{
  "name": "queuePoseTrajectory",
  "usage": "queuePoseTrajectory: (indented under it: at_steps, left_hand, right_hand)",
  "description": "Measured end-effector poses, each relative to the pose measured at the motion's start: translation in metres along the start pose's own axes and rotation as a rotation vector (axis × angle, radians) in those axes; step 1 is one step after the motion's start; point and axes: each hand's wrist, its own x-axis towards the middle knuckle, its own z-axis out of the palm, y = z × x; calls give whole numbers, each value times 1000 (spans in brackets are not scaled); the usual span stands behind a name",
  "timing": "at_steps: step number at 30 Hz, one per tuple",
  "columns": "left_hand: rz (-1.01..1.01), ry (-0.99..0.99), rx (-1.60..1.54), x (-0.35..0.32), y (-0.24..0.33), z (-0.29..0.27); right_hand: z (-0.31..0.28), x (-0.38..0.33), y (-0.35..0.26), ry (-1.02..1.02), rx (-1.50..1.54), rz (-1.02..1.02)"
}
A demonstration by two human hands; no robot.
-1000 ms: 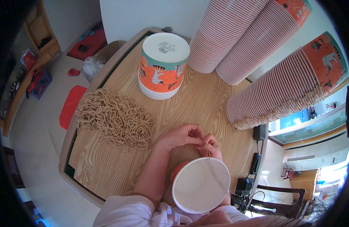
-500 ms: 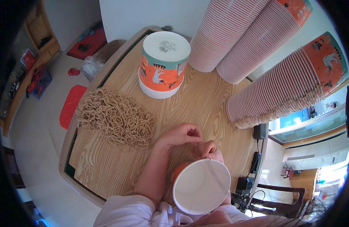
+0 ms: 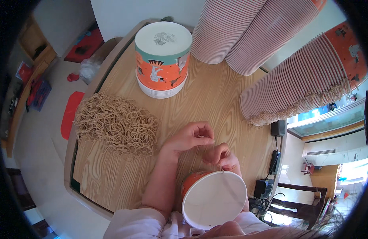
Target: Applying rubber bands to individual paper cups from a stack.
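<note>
Paper cup [image 3: 213, 199] sits at our chest; right hand [image 3: 223, 157] pinches a brown string [image 3: 211, 146] at its rim, left hand [image 3: 188, 138] pinches the other end. Cup now lower, hands unchanged.

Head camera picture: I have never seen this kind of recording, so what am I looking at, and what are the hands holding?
The view looks down from a fisheye camera on a person's head, so straight edges bend. No machine: two bare hands. The left hand and right hand pinch a thin tan string at the rim of a white-lined orange paper cup near the person's body. On the round wooden table lie a heap of tan string loops, a short stack of upside-down orange and teal cups, and long stacks of nested cups lying on their sides.
</note>
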Motion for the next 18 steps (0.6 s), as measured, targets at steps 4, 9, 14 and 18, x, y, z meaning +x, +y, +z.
queuePoseTrajectory:
  at_steps: [4, 9, 14, 18]
  left_hand:
    - [47, 12, -42, 2, 0, 3]
    - [39, -23, -63, 1, 1, 2]
    - [2, -26, -70, 0, 0, 3]
    - [55, -146, -26, -3, 8, 5]
  right_hand:
    - [0, 3, -1, 34, 52, -35]
    - [14, 8, -3, 38, 1, -102]
    - [7, 5, 0, 73, 60, -91]
    - [11, 5, -4, 200, 32, -86]
